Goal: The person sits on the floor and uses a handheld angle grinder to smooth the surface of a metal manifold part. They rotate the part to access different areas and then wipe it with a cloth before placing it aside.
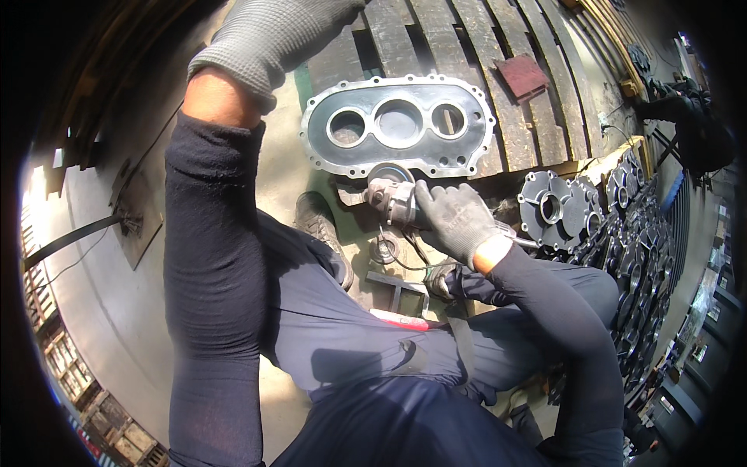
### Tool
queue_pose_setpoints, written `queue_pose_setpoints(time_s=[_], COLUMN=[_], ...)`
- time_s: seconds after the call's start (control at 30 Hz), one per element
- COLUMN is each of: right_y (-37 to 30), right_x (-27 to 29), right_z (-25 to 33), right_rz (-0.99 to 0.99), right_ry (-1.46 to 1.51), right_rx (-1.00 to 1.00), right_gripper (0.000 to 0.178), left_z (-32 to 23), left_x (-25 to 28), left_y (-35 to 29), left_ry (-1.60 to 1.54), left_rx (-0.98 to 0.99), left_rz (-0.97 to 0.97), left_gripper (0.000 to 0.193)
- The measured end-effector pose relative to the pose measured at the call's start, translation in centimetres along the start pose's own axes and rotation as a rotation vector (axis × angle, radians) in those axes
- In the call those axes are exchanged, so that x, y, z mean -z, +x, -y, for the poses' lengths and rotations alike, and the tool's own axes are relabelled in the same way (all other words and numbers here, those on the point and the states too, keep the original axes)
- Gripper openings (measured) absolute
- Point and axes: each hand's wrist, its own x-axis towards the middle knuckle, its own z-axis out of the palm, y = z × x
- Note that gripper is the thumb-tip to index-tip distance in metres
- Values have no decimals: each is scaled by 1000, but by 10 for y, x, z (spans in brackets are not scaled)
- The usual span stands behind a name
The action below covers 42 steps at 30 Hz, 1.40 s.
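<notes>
In my gloved right hand (457,222) is an angle grinder (394,204), the fingers wrapped round its body. The grinder's disc (389,172) is at the near edge of an oblong metal cover (328,157), but whether it touches cannot be told. That cover has a bright rim with bolt holes, a dark face and three large round openings. It lies flat on wooden slats. My gloved left hand (272,39) is raised at the top left, nearer than the cover; its fingers run out of the picture, so their grip is hidden.
A dark red block (523,78) rests on the slatted wooden pallet (572,109). Several black castings (642,261) are stacked at the right, one dark casting (551,206) beside the pallet. A cord hangs from the grinder above a metal frame (395,289) between my legs.
</notes>
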Motion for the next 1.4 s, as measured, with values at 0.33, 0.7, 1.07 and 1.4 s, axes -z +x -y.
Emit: queue_pose_setpoints(time_s=[0.33,0.7,1.07,1.4], right_y=[-24,-80,-82,-106], right_x=[-2,-23,-32,-33], right_z=[-21,-64,-73,-114], right_rz=[3,-34,-185,-127], right_ry=[66,18,23,29], right_rx=[-90,-128,-65,-88], right_gripper=[83,83,56,70], left_z=[-3,23,31,24], left_x=[-12,-35,-65,-69], left_y=[0,37,46,48], left_ry=[-89,-130,38,84], left_rx=[-13,28,-36,-28], left_rz=[-56,110,176,179], left_gripper=[29,34,44,60])
